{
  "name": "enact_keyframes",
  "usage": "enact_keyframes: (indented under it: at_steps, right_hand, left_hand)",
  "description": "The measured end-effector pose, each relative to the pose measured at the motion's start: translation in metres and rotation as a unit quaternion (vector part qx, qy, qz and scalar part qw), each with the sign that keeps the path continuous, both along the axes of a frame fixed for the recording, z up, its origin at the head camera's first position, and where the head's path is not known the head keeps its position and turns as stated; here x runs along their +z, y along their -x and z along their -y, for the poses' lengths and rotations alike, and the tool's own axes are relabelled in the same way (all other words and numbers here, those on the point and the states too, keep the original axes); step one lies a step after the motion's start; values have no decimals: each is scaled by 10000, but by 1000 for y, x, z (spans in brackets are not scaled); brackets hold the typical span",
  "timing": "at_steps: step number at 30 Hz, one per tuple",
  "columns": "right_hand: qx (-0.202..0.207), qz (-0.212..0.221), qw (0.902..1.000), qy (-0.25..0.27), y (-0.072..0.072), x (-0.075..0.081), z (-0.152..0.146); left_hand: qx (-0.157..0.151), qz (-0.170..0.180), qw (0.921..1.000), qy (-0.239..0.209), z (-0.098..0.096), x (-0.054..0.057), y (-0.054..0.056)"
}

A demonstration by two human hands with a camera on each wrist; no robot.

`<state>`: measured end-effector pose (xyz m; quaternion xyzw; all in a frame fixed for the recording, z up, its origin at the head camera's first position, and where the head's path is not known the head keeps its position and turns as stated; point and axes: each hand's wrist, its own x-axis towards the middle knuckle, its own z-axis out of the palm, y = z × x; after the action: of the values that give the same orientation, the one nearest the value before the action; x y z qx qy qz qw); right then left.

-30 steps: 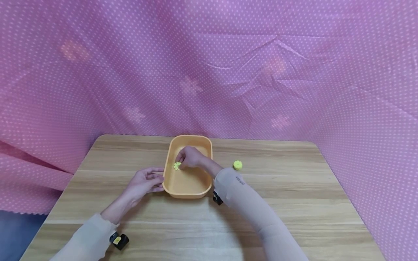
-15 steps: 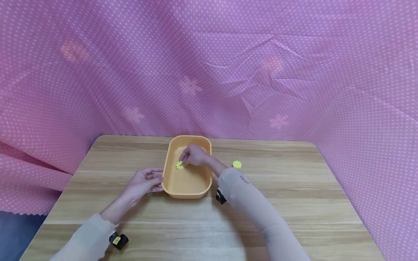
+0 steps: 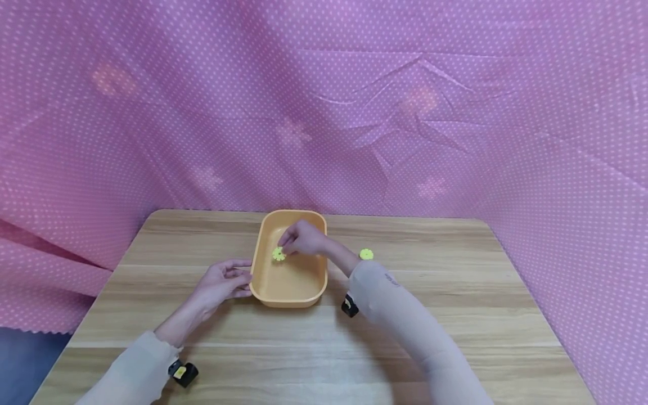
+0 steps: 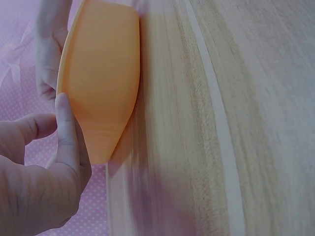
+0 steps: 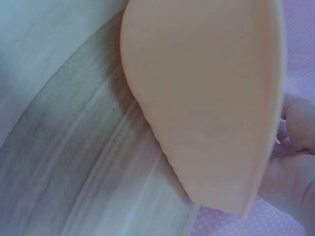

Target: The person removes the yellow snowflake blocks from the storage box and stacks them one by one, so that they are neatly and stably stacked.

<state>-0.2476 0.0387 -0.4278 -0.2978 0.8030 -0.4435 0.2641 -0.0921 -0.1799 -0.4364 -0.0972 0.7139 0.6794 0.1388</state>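
Note:
A yellow notched, flower-shaped disc [image 3: 278,254] is pinched between the thumb and fingers of my right hand [image 3: 305,238]. That hand reaches over the right wall into an orange rectangular tub [image 3: 289,287]. In the right wrist view the tub's wall [image 5: 202,98] hides the disc and part of the hand. My left hand [image 3: 220,285] rests its fingertips against the tub's left side near the rim. Seen from the left wrist, one straight finger [image 4: 66,132] touches the outer wall while the thumb stands apart. A thick yellow piece of the same flower shape [image 3: 367,254] lies right of the tub.
The tub stands near the far edge of a wood-grain table [image 3: 253,360]. A pink dotted cloth [image 3: 324,112] hangs behind and at the sides. Small black cameras [image 3: 183,373] are worn at both wrists. My right forearm passes close to the loose yellow piece.
My right hand has drawn slightly right and up within the tub, bringing the disc with it. My left hand stays at the tub's side.

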Motion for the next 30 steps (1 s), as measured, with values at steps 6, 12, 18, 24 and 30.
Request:
enact_keyframes:
  at_steps: [6, 12, 18, 24, 30]
  right_hand:
    - [-160, 214, 9993, 277, -2, 9, -11]
    - [-430, 380, 9976, 395, -5, 17, -29]
    - [-584, 395, 9965, 442, -7, 24, -50]
    - [-763, 447, 9947, 520, -10, 29, -71]
    - [-985, 508, 9920, 612, -13, 30, -96]
  left_hand:
    - [10, 3, 10000, 4, -1, 1, 0]
    - [16, -3, 10000, 24, 0, 0, 0]
    - [20, -36, 9999, 105, 0, 0, 1]
    - [-9, -65, 9999, 142, 1, 2, 0]
    - [22, -5, 9999, 151, 1, 2, 1]
